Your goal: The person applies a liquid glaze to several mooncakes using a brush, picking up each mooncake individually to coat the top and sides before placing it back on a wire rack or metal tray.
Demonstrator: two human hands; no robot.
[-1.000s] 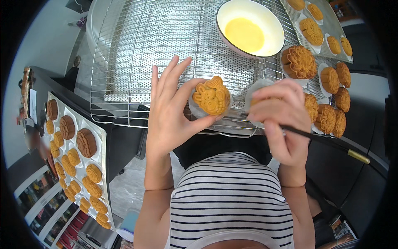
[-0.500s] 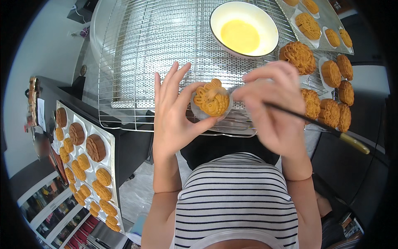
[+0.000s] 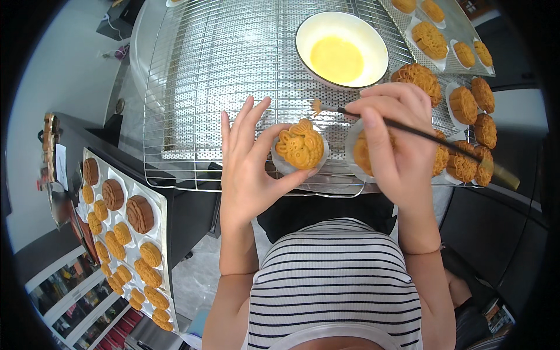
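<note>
My left hand (image 3: 249, 166) holds a golden moulded mooncake (image 3: 300, 144) between thumb and index finger, its other fingers spread upward. Round pale paper shows beneath the cake, whose top has a raised animal-like pattern. In my right hand (image 3: 402, 137) is a thin dark-handled brush (image 3: 326, 108). Its bristle tip is just above and right of the mooncake, apart from it, over the rack. Another mooncake (image 3: 361, 153) on paper lies partly hidden behind my right hand. Beyond the hands stands a white bowl (image 3: 378, 46) with a dark rim, holding yellow liquid (image 3: 337, 59).
Under everything lies a wire cooling rack (image 3: 198, 182) over a perforated metal tray (image 3: 204, 99). Several mooncakes (image 3: 464, 105) crowd the right side, and another tray (image 3: 402, 14) carries more at upper right. On the left, a tray (image 3: 162, 201) bears brown and golden mooncakes.
My right hand has drawn the brush away from the mooncake, up and to the right. The held mooncake sits slightly lower, and another mooncake now shows behind the right hand.
</note>
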